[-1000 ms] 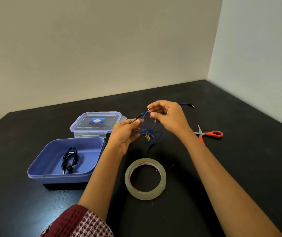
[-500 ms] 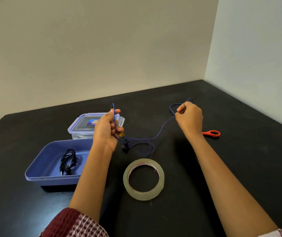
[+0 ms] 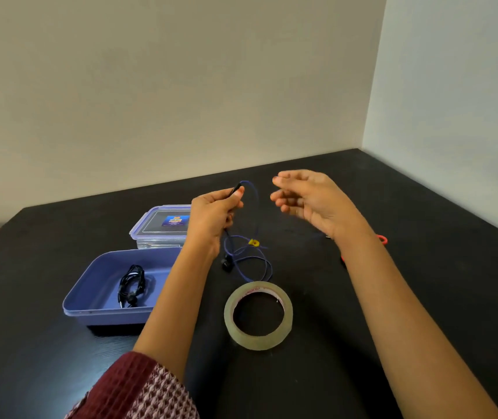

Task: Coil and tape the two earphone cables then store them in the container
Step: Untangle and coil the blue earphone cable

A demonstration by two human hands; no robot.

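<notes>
I see the blue earphone cable [image 3: 253, 237] pinched at its dark end in my left hand [image 3: 214, 216], arching up over the fingertips and hanging down in loose, uncoiled loops with a small yellow tag, an earbud lying on the desk just below that hand. The black earphone cable [image 3: 131, 285] is already bundled and lies inside the open blue container [image 3: 90, 309], left of and below my left wrist. The roll of clear tape [image 3: 258, 315] lies flat on the desk between my forearms, nearer me than both hands, just touching the lowest blue loop.
</notes>
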